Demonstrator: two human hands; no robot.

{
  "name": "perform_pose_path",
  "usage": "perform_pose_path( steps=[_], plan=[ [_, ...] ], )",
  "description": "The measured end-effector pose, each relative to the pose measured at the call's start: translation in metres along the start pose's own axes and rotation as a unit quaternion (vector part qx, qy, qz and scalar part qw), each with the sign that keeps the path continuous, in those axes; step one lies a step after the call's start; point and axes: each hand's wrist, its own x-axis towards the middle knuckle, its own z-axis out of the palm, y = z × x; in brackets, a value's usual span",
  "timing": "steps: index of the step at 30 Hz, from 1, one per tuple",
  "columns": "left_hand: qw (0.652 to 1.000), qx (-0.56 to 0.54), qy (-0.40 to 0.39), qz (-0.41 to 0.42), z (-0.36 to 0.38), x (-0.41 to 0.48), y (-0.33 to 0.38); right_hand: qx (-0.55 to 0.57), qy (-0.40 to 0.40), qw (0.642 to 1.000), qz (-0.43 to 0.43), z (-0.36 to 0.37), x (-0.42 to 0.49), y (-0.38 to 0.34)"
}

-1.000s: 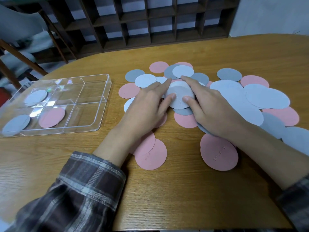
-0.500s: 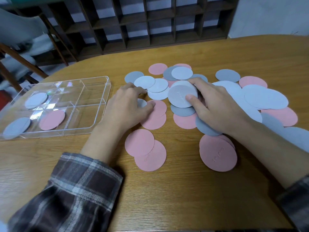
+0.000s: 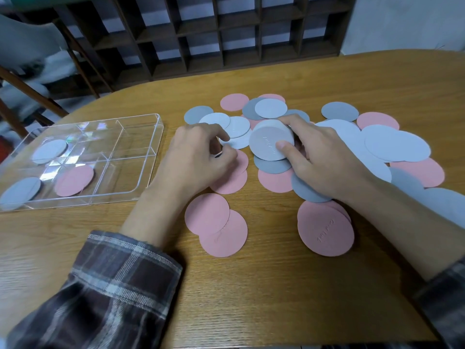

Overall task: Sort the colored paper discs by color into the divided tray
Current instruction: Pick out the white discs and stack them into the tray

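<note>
Pink, dark grey and pale grey paper discs lie scattered and overlapping on the wooden table. My right hand [image 3: 324, 162] pinches a pale grey disc [image 3: 266, 144] between thumb and index finger, lifted a little off the pile. To its left, my left hand [image 3: 198, 157] has its fingers curled with the tips pinched together on a disc over the pink discs [image 3: 231, 182]; that disc's colour is hidden. The clear divided tray [image 3: 158, 147] stands at the left. It holds a pale disc [image 3: 50, 151], a grey disc [image 3: 20, 192] and a pink disc [image 3: 74, 180] in separate compartments.
Two overlapping pink discs [image 3: 216, 227] and a pink stack [image 3: 325, 230] lie near the front. Large pale discs [image 3: 397, 147] are spread at the right. A dark wooden lattice shelf [image 3: 226, 34] stands behind the table, and a chair [image 3: 30, 46] at the back left.
My left hand drew back to the left off the pale disc and curled its fingers over the pink discs. My right hand kept the pale disc and tilted it up slightly.
</note>
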Motion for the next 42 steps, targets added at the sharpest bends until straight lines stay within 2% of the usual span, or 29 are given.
perform_pose_path(
  steps=[6,12,15,18,23,34,42],
  plan=[
    [0.998,0.011,0.019,0.051,0.003,0.0,-0.002,0.008,0.001,1.0,0.003,0.0,0.0,0.0],
    [0.994,-0.003,0.074,0.074,0.003,0.002,-0.005,0.008,-0.004,1.0,0.005,0.0,0.0,-0.001],
    [0.991,-0.086,0.088,0.05,0.002,0.0,0.004,0.01,-0.008,1.0,0.005,0.0,0.0,-0.002],
    [0.978,-0.201,0.057,-0.008,0.005,0.001,0.01,0.007,-0.008,1.0,0.001,-0.001,0.001,-0.001],
    [0.96,-0.277,0.018,-0.047,0.009,0.001,0.012,0.017,-0.009,1.0,0.004,-0.003,0.001,-0.003],
    [0.956,-0.284,-0.023,-0.066,0.022,0.0,0.013,0.103,-0.039,0.994,0.017,-0.002,-0.001,-0.007],
    [0.985,-0.17,0.014,-0.04,0.03,-0.004,0.019,0.1,-0.034,0.994,0.025,0.001,-0.002,-0.008]
  ],
)
